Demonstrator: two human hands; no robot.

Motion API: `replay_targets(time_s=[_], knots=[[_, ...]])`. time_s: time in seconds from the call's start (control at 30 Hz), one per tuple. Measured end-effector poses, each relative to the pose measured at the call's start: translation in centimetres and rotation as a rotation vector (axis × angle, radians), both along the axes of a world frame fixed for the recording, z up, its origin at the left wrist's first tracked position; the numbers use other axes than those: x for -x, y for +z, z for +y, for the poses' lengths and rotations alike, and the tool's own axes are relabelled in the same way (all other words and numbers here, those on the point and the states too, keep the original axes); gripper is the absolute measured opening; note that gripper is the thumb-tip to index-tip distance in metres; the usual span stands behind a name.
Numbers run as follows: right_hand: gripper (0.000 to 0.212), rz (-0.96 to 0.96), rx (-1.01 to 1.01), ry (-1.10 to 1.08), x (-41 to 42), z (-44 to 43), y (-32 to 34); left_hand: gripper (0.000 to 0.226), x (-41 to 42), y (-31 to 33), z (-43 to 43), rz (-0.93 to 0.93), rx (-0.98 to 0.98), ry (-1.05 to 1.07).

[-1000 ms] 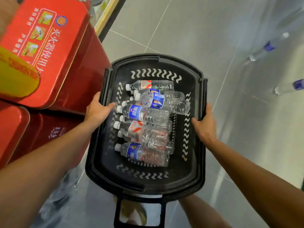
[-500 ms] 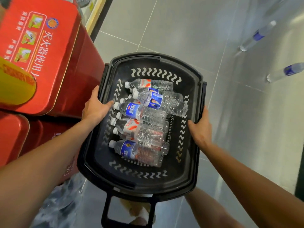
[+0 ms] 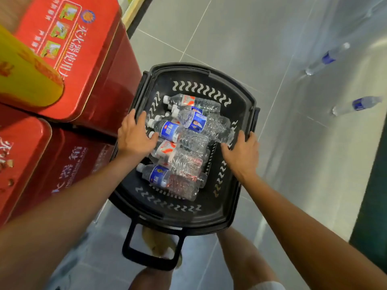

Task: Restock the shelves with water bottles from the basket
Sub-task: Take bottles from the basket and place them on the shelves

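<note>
Spreading loosely, the fingers (image 3: pixel 130 117) of the left hand (image 3: pixel 134 137) lie on the left rim of the black plastic basket (image 3: pixel 188 223). The right hand (image 3: pixel 240 152) hovers wide open over its right side. Clear plastic water bottles (image 3: pixel 184 143) lie piled inside it, beside red metal boxes (image 3: pixel 83 59).

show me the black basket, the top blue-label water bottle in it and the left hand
black basket (image 3: pixel 209 214): head view, on the bare inner near wall
top blue-label water bottle (image 3: pixel 196 122): head view, on its blue label
left hand (image 3: pixel 134 135): head view, on the back of the hand
</note>
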State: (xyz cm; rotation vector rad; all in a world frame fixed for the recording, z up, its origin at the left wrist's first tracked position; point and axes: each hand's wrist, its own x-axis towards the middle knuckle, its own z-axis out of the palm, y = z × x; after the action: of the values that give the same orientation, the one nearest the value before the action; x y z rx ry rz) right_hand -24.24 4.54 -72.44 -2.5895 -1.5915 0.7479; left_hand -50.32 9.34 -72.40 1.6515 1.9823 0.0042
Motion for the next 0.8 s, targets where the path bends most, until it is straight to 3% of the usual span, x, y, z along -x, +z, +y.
replay_targets(time_s=[0.17, 0.43, 0.63, 0.8], knots=[[0.052, 0.023, -0.017, 0.278, 0.6, 3.9, 2.0, 0.069, -3.6, 1.5, -1.5, -0.156, 0.090, 0.243], [0.059, 0.028, 0.149, 0.600, 0.9, 10.0, 0.1, 0.068, -9.4, -0.5, -0.1, -0.252, 0.190, 0.634], [0.065, 0.128, 0.262, 0.740, 1.7, 12.6, -2.4, 0.079, -13.5, -3.3, 0.8, -0.398, 0.200, 1.126], [0.072, 0.195, 0.314, 0.773, 1.6, 13.6, -4.5, 0.086, -14.6, -6.0, 1.2, -0.441, 0.106, 1.281]])
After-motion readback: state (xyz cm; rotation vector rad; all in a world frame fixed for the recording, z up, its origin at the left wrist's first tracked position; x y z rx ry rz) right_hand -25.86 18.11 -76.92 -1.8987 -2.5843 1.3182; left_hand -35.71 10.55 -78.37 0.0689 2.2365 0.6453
